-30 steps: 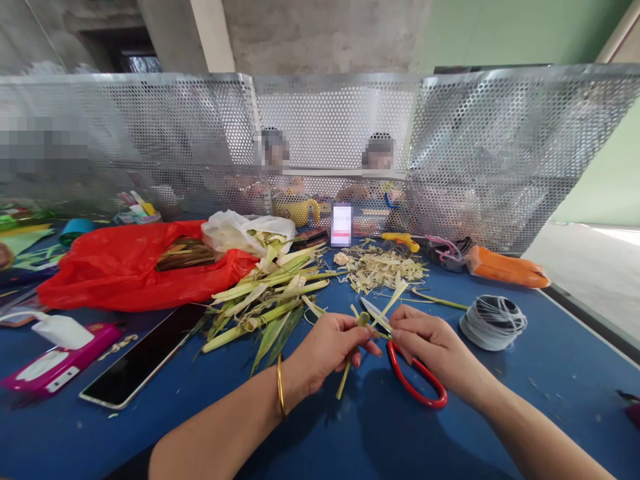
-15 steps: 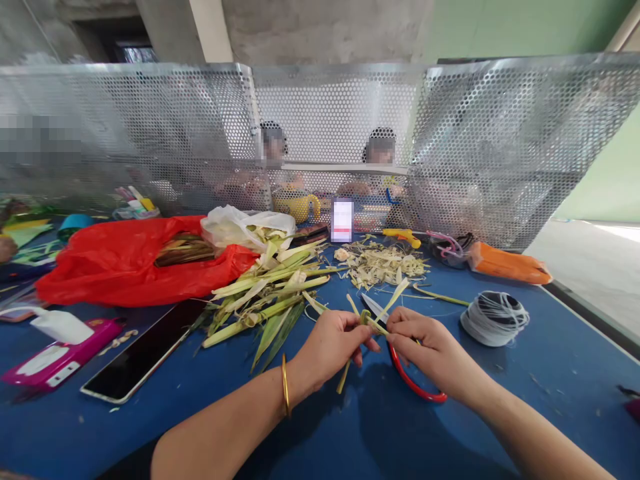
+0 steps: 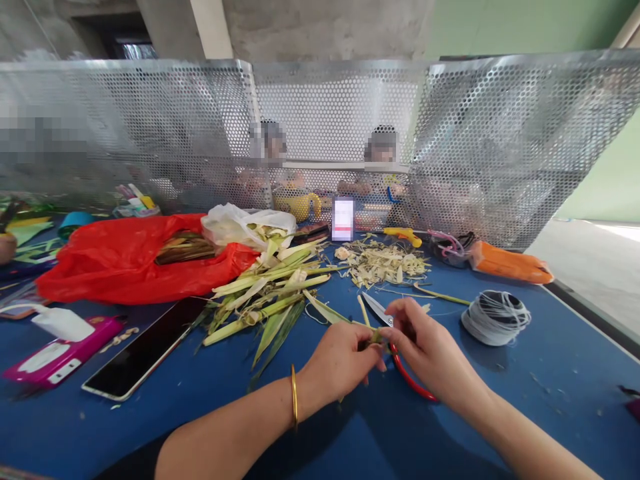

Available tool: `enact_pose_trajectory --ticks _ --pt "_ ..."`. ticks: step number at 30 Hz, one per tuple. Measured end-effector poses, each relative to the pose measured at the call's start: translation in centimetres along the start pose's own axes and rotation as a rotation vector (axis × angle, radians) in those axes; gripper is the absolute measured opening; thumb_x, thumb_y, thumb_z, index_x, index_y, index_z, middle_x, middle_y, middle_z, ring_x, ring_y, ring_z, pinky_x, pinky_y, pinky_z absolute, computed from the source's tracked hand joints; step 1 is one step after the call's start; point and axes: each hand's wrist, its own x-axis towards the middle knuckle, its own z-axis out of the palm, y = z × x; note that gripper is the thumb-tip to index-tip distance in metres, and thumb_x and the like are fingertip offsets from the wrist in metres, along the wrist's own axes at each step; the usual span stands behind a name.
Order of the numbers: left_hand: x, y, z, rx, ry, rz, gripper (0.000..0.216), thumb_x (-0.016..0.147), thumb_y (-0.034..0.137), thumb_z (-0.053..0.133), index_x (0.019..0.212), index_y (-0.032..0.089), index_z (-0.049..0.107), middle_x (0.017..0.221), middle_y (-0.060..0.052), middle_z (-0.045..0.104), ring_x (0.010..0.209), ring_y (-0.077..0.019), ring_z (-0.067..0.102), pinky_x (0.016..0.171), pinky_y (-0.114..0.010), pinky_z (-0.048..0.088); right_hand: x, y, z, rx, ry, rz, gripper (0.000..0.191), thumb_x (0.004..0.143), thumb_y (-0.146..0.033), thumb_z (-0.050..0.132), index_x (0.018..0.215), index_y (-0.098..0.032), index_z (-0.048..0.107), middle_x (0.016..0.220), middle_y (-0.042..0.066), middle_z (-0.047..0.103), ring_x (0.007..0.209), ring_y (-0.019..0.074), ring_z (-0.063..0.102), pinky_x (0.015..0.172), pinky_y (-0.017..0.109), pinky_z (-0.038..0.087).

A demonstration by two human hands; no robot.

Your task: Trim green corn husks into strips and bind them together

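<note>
My left hand (image 3: 333, 360) pinches a small bundle of folded green leaf strips (image 3: 375, 337), its fingers closed around it. From the right, my right hand (image 3: 427, 343) meets it, thumb and fingertips closed on the same strips; its fingers partly cover the ends. Under the right hand, scissors (image 3: 413, 383) with red handles lie on the blue table, blades pointing away to the upper left. A pale strip end (image 3: 363, 310) sticks up beyond my left fingers. Left of the hands is a heap of long green leaves and husks (image 3: 270, 300).
Behind the hands lies a pile of pale scraps (image 3: 385, 263). A spool of grey-white thread (image 3: 495, 319) sits at right, an orange packet (image 3: 510, 262) behind it. Leftward are a phone (image 3: 145, 350), a magenta power bank (image 3: 65, 353) and a red bag (image 3: 120, 260). A perforated metal screen (image 3: 335, 100) stands behind.
Both hands have drawn closer together, the right fingers now curling over the strips. The long strip ends that spread out from the fingers are now mostly hidden.
</note>
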Motion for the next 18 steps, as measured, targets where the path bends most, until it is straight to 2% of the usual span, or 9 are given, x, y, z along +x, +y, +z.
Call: enact_pose_trajectory --ticks 2,6,11,18 --pt "-0.28 0.15 0.11 0.092 -0.021 0.023 0.026 0.079 0.024 0.046 0.069 0.016 0.068 0.048 0.003 0.051 0.045 -0.0104 0.049 0.048 -0.021 0.034 -0.1 -0.16 0.16 0.065 -0.049 0.025 0.014 0.087 -0.032 0.053 0.094 -0.021 0.055 0.063 -0.005 0.049 0.057 0.0126 0.045 0.054 0.024 0.036" --pt "-0.75 0.43 0.54 0.25 -0.073 0.101 0.024 0.076 0.021 0.048 0.068 0.016 0.07 0.062 -0.002 0.065 0.056 -0.0131 0.056 0.055 -0.023 0.034 -0.01 -0.09 0.6 0.18 -0.129 0.093 0.019 0.084 -0.035 0.055 0.072 -0.019 0.054 0.063 -0.003 0.052 0.059 0.0123 0.046 0.054 0.023 0.037" --pt "-1.05 0.52 1.02 0.344 -0.08 0.096 0.023 0.077 0.022 0.049 0.071 0.016 0.071 0.068 -0.005 0.07 0.06 -0.015 0.059 0.054 -0.024 0.031 0.22 0.68 0.88 0.291 -0.197 0.21 0.02 0.078 -0.035 0.059 0.07 -0.017 0.056 0.063 -0.003 0.055 0.059 0.0115 0.048 0.053 0.023 0.038" --pt "-1.01 0.51 0.78 0.378 -0.105 0.105 0.024 0.078 0.022 0.05 0.068 0.017 0.071 0.061 -0.003 0.066 0.054 -0.0125 0.053 0.052 -0.023 0.029 0.18 -0.21 0.1 0.518 -0.299 0.37 0.017 0.072 -0.032 0.065 0.069 -0.018 0.056 0.049 -0.009 0.043 0.041 0.0054 0.034 0.039 0.018 0.025"
